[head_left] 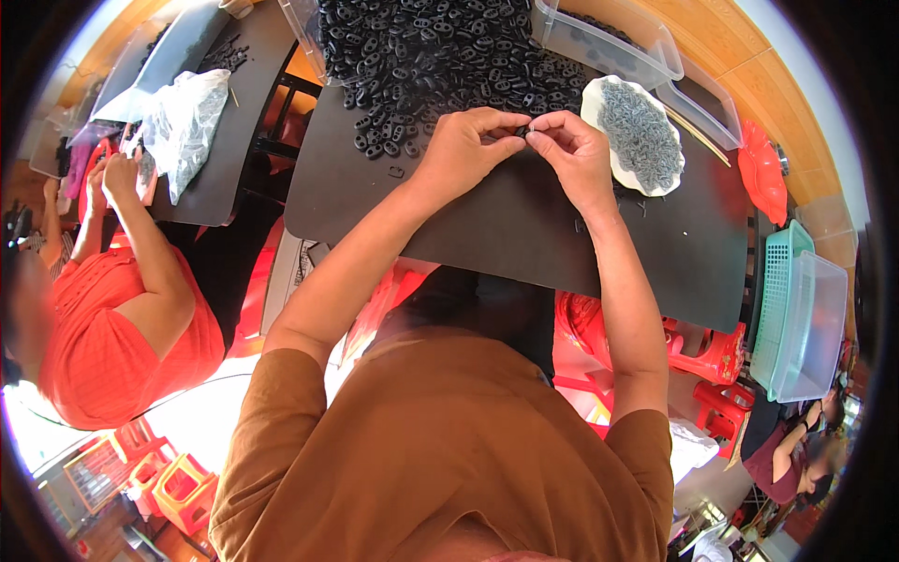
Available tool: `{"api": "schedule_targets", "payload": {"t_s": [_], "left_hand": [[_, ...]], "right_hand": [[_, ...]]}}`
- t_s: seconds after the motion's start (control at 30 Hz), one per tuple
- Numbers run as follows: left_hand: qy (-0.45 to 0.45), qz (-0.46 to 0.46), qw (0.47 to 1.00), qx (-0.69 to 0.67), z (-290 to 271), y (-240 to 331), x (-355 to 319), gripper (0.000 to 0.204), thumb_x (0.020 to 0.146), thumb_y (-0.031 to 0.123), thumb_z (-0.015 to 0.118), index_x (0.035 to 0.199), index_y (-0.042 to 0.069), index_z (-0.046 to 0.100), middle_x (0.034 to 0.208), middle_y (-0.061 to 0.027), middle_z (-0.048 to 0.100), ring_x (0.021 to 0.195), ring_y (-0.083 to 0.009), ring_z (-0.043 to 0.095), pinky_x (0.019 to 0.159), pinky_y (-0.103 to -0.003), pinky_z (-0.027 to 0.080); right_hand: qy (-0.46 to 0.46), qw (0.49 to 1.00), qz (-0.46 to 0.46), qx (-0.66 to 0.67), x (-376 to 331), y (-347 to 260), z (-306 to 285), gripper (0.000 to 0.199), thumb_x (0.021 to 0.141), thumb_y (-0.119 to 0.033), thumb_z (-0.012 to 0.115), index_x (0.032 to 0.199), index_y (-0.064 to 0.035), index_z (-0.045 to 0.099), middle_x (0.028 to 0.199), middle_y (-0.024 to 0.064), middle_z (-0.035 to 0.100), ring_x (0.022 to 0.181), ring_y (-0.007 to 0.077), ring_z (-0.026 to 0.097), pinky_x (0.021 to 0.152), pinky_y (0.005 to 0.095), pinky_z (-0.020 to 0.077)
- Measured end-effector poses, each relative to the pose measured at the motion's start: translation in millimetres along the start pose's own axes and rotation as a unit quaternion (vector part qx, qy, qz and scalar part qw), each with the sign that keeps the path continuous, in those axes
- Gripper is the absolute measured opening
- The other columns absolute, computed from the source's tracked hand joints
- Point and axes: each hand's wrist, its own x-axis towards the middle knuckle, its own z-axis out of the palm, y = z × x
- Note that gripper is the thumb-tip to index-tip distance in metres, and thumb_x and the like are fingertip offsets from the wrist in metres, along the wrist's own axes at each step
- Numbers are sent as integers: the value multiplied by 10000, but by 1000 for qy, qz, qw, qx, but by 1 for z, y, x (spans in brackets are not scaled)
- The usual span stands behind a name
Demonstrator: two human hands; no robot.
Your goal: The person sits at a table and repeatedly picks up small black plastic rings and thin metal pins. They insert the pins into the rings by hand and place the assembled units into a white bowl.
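Note:
My left hand (465,150) and my right hand (573,150) meet over the black table (524,234), fingertips pinched together on one small black ring-shaped part (523,132). Just beyond them lies a big heap of black ring parts (440,56). To the right of my right hand stands a white dish (594,103) filled with small grey metal pieces (641,131).
Clear plastic bins (609,37) stand at the back right, a red tray (763,173) and a stacked green basket and clear tub (796,309) at the right. A person in red (122,309) works at a second black table (225,103) on the left, beside a plastic bag of parts (183,122).

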Motion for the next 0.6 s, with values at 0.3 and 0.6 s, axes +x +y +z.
{"api": "schedule_targets", "payload": {"t_s": [0.3, 0.6], "left_hand": [[-14, -139, 931, -338, -8, -12, 8, 286, 950, 104, 634, 1222, 18, 621, 1044, -97, 698, 933, -140, 681, 828, -244, 559], [-20, -170, 908, -383, -11, -16, 9, 230, 937, 110, 656, 1154, 36, 659, 1007, -51, 697, 928, -130, 680, 808, -235, 555]], "right_hand": [[-4, 999, 22, 29, -1, -10, 1, 90, 874, -17, 684, 963, -9, 668, 850, 32, 696, 789, 87, 660, 724, 231, 535], [-6, 1000, -8, 3, -2, -10, 6, 98, 851, 10, 696, 942, -20, 677, 849, 11, 692, 755, 65, 639, 699, 214, 516]]}}
